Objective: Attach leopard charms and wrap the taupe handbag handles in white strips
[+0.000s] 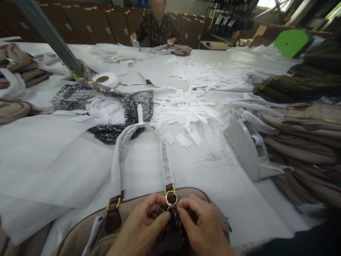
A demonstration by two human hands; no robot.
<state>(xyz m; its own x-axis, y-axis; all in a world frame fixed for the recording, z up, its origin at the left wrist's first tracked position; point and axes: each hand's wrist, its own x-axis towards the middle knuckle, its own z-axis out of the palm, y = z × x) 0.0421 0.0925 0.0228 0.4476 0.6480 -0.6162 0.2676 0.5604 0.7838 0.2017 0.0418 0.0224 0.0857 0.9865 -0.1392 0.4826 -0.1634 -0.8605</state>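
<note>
A tan handbag (80, 234) with brown trim lies at the near edge of the white table. Its handle (119, 149) is wrapped in white paper and arches away from me. My left hand (138, 227) and my right hand (202, 227) meet at the bag's top, just below a gold ring (170, 196) on the right handle tab. Both hands pinch a dark patterned strip (176, 222) between thumb and fingers. A second gold ring (113, 204) sits on the left tab.
A black-and-white patterned cloth (112, 103), a tape roll (105, 79), several white paper pieces (186, 110) and a grey tape dispenser (247, 149) lie ahead. Stacked tan bags (306, 135) fill the right side. Another person (158, 28) works at the far edge.
</note>
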